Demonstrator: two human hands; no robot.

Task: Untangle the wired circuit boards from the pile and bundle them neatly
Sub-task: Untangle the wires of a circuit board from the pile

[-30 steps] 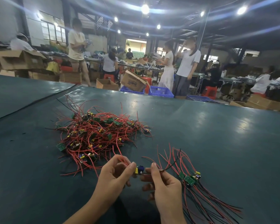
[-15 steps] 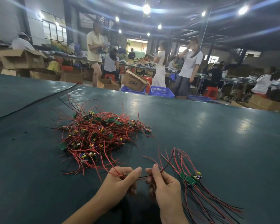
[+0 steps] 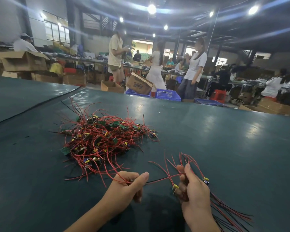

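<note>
Since a second ago my hands have drawn apart: they were nearly touching, and now a red-and-black wire pair [image 3: 162, 179] stretches between them. Nearest me, my left hand [image 3: 129, 184] is curled, thumb and forefinger pinched on the free end of that pair, with the bared tip just showing. My right hand [image 3: 194, 191] is clamped round the bundle [image 3: 224, 211] of freed boards, whose wires trail back toward me on the right; one small board [image 3: 175, 187] with a yellow part hangs at the fingers. The pair's long axis lies left to right, climbing slightly toward the right hand, so I judge the coming move is to carry the left end across and lay it with the rest. Farther out on the green table [image 3: 216, 131], left of centre, sits the pile [image 3: 100, 139], well apart from the bundle; my left hand is the nearer to it. Beyond the table edge stand a cardboard box [image 3: 139, 84] and blue crates [image 3: 167, 95]
</note>
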